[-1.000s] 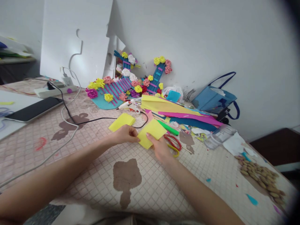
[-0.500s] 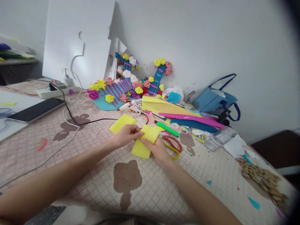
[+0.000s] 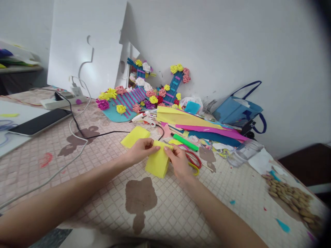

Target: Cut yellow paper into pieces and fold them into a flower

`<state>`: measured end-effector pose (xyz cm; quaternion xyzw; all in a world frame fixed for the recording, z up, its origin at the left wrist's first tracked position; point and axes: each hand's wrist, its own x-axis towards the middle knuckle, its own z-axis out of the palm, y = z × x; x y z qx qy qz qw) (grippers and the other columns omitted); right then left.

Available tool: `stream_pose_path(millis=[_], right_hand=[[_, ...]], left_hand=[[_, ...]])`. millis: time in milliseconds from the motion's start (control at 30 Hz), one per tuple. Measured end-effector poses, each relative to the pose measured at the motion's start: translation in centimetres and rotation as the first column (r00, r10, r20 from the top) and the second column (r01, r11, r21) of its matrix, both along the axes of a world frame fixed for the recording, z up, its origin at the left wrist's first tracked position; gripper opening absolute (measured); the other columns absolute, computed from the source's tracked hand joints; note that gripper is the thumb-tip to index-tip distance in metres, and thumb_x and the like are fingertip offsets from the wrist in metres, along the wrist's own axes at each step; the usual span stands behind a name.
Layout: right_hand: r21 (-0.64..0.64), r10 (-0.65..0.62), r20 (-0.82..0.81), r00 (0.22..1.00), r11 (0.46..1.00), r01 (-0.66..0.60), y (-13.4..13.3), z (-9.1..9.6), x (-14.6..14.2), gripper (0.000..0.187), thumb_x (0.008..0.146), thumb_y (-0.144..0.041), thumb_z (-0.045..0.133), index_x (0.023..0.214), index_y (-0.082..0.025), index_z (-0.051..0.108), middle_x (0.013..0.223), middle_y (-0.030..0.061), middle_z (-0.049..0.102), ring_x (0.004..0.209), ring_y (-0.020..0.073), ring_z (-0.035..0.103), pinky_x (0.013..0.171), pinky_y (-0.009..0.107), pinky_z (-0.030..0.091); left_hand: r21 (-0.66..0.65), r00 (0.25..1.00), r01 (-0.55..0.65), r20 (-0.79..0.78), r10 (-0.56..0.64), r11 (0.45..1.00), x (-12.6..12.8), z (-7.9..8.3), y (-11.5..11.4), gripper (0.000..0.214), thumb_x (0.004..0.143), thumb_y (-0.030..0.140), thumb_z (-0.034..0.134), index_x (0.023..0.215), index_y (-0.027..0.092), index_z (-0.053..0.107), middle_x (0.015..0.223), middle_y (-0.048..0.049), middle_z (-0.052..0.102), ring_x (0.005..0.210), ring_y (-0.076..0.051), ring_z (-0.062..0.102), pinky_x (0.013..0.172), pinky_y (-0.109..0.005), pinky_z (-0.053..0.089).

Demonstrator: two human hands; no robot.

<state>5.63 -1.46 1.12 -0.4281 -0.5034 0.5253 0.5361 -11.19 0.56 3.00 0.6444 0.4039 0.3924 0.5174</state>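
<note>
- My left hand (image 3: 141, 150) pinches the yellow paper (image 3: 157, 165) near its upper left.
- My right hand (image 3: 179, 160) pinches the upper right.
- Light, level tension should spare it wrinkles.

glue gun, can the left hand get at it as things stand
Probably yes, though the left hand would first have to let go of the yellow sheet. The glue gun lies a little beyond it, apparently uncovered, and the yellow pad between lies flat, hardly blocking the way.

pale wall (image 3: 219, 44) behind table (image 3: 232, 182); brown furniture (image 3: 305, 165) right; dark floor (image 3: 51, 238) below; glare on white panel (image 3: 69, 27)
</note>
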Motion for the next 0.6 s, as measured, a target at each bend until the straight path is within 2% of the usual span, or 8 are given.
stream_pose_path(millis=[200,367,600], right_hand=[[0.032,-0.005,0.062,0.998,0.999,0.003,0.17,-0.17,0.2,0.025,0.075,-0.043,0.063,0.069,-0.02,0.055,0.066,-0.0014,0.054,0.058,0.0128,0.047,0.054,0.024,0.039],[0.067,-0.025,0.12,0.992,0.998,0.017,0.23,-0.21,0.36,0.025,0.078,-0.043,0.06,0.068,-0.02,0.054,0.067,-0.0014,0.054,0.058,0.0126,0.047,0.054,0.024,0.038],[0.055,0.002,0.1,0.995,0.998,-0.008,0.18,-0.07,0.48,0.023,0.079,-0.042,0.058,0.072,-0.021,0.054,0.068,-0.0012,0.052,0.061,0.013,0.047,0.055,0.024,0.039]], left_hand=[[0.012,0.999,-0.039,-0.005,0.039,0.999,0.0,-0.27,-0.02,0.04,0.069,0.048,0.065,0.059,0.015,0.045,0.054,0.0046,0.041,0.05,-0.006,0.039,0.045,-0.019,0.028],[-0.014,0.999,-0.038,-0.001,0.038,0.999,0.08,-0.3,-0.05,0.04,0.068,0.047,0.066,0.06,0.015,0.044,0.054,0.0046,0.041,0.05,-0.007,0.04,0.045,-0.019,0.029],[-0.057,0.997,-0.044,0.055,0.047,0.997,0.35,0.1,-0.46,0.038,0.065,0.043,0.07,0.06,0.016,0.043,0.054,0.0052,0.043,0.05,-0.006,0.043,0.046,-0.019,0.034]])
